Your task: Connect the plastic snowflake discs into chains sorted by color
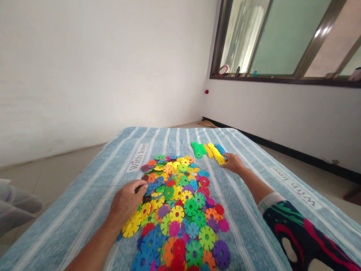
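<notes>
A pile of colourful plastic snowflake discs (pixel 176 213), notched round the rim and holed in the middle, spreads over the striped cloth. My left hand (pixel 128 199) is at the pile's left edge, fingers curled in, tips against some blue discs (pixel 155 183); whether it grips one is hidden. My right hand (pixel 233 162) reaches further off, thumb and fingers closed round the near end of a yellow row of overlapping discs (pixel 216 153). Beside that row lie a blue row (pixel 220 148), a short orange row (pixel 209 151) and green discs (pixel 198 149).
The blue-and-white striped cloth (pixel 113 165) covers the table, with "With love" printed on both sides. White walls (pixel 98 67) rise behind and to the right. A window sill (pixel 282 79) holds small items. Something pale and draped (pixel 17 207) shows at the left edge.
</notes>
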{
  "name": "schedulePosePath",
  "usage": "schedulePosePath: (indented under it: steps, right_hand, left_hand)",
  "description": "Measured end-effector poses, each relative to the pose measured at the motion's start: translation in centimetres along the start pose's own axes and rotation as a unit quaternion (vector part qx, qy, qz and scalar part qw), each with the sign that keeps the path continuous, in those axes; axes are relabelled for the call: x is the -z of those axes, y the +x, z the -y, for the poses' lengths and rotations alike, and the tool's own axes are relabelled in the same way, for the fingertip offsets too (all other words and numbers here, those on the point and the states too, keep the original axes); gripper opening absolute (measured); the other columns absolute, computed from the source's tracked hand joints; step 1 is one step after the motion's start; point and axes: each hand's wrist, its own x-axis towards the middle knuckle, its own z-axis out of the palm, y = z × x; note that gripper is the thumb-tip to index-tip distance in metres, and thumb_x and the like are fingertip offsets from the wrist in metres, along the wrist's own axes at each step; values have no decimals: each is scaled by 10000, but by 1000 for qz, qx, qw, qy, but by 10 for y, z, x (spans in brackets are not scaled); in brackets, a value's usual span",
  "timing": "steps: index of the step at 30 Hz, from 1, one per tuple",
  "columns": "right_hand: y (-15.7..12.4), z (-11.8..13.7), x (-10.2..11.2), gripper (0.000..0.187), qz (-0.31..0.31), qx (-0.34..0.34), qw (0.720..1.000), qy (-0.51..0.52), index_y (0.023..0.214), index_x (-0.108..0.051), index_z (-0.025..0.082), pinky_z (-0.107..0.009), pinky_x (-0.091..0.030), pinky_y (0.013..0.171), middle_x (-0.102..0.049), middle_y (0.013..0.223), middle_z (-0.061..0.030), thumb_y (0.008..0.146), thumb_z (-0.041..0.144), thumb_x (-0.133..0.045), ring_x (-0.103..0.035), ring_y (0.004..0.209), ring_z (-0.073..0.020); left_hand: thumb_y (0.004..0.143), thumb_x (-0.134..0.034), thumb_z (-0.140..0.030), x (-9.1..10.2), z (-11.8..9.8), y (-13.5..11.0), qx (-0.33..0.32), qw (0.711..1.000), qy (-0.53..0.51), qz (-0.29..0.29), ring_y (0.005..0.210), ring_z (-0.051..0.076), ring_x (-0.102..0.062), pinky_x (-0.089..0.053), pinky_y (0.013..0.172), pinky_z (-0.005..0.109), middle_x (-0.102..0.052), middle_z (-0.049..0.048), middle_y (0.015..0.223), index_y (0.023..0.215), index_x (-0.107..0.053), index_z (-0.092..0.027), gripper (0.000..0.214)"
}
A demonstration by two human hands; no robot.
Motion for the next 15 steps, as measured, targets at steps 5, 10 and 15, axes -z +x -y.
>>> schedulePosePath:
  steps: [5, 10, 15]
  right_hand:
    - [0, 0, -2, 553, -9, 4, 1000, 19, 1178, -656, 209, -279, -455, 720, -729, 930, -55, 632, 220, -743, -666, 884, -247]
    - [-2, -3, -5, 565, -17, 3, 999, 43, 1201, -639, 198, -304, -466, 771, -724, 939, -64, 644, 203, -735, -661, 890, -247]
    - [-13, -8, -10, 564, -46, -4, 995, 84, 1208, -626, 200, -317, -483, 808, -707, 974, -49, 654, 218, -730, -657, 871, -219]
  left_hand:
    - [698, -471, -441, -1, 1, 1, -3, 1000, 1, -1, 822, 220, -691, -516, 785, 278, -765, 10, 861, 750, -698, -266, 291]
    - [704, -463, -450, -1, 2, 2, -2, 1000, 1, 0, 852, 229, -693, -515, 796, 291, -765, 23, 884, 758, -698, -257, 308]
    - [707, -472, -446, 1, 1, 2, -7, 1000, 1, -4, 849, 228, -692, -512, 828, 293, -773, 11, 900, 751, -700, -269, 291]
